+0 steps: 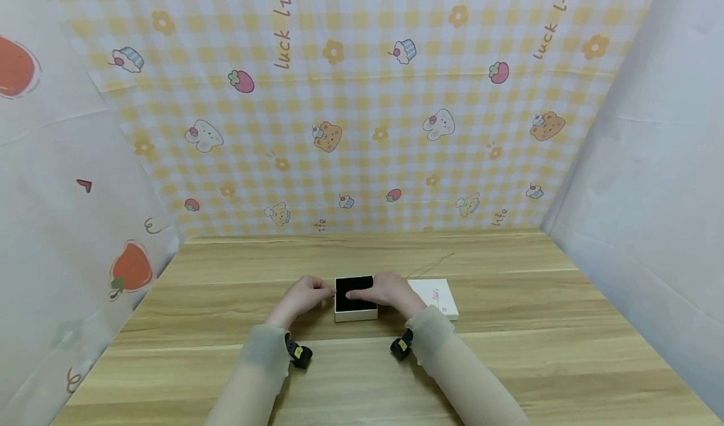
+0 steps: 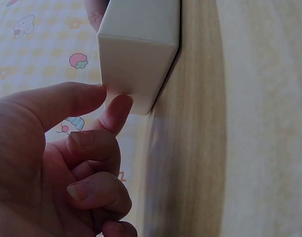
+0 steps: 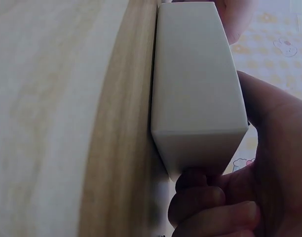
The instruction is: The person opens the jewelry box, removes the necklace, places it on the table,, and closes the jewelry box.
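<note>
A small white box (image 1: 355,316) with a black lining (image 1: 352,284) sits uncovered on the table between the hands. My right hand (image 1: 393,291) grips its right side. The right thumb lies over the black lining, and the curled fingers press the outer wall, as the right wrist view also shows. At the opposite side, my left hand (image 1: 305,295) touches the box. In the left wrist view the thumb and index fingertips meet the box's outer wall (image 2: 133,69) at the upper edge, close together, while the other fingers curl loosely with nothing in them.
A white lid (image 1: 441,295) with a pink floral print lies right of the box, partly behind the right wrist. Behind the lid a thin chain-like strand (image 1: 431,267) stretches over the wooden table (image 1: 509,350). A patterned curtain (image 1: 362,99) stands at the back.
</note>
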Tool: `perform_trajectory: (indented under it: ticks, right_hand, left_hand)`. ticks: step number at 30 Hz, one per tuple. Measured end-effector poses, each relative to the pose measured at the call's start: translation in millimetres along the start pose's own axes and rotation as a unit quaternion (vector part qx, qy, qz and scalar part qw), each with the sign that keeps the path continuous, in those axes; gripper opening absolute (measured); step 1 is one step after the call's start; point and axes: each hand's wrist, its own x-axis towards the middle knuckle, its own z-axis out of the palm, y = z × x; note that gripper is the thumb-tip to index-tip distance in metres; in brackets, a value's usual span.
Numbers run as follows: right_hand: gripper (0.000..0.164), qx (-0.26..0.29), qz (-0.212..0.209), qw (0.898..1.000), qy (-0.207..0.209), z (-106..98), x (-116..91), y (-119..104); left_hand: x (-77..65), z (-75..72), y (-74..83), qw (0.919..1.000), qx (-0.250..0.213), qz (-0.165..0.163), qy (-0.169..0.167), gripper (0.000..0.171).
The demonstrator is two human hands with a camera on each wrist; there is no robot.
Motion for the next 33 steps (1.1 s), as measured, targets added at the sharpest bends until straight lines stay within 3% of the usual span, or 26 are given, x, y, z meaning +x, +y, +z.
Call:
perform_trajectory:
  ticks: [9, 18, 23, 26, 29, 33]
  right_hand:
    - [0.051, 0.071, -0.017, 0.997, -0.024, -7, 1, 7]
    - [0.050, 0.111, -0.024, 0.993, -0.038, -8, 4, 13]
    - [0.046, 0.106, -0.022, 0.994, -0.015, -18, -3, 9]
    - [0.040, 0.121, -0.041, 0.992, -0.004, -26, -7, 8]
    - [0.035, 0.135, -0.071, 0.988, -0.018, -32, -9, 11]
    - [0.052, 0.143, -0.108, 0.982, -0.061, -35, -10, 18]
  left_hand:
    - [0.3, 0.6, -0.5, 1.0000, -0.001, -0.005, 0.001, 0.027]
    - [-1.7, -0.4, 0.1, 1.0000, 0.003, -0.002, 0.009, 0.025]
    - [-1.4, -0.4, 0.1, 1.0000, 0.003, -0.001, 0.009, 0.025]
    - [-1.6, 0.1, 0.2, 0.9999, -0.001, -0.003, 0.010, 0.025]
    - [-2.0, 0.3, 0.7, 0.9999, -0.006, -0.005, 0.011, 0.024]
    - [-1.5, 0.9, 0.3, 0.9999, -0.005, -0.006, 0.012, 0.023]
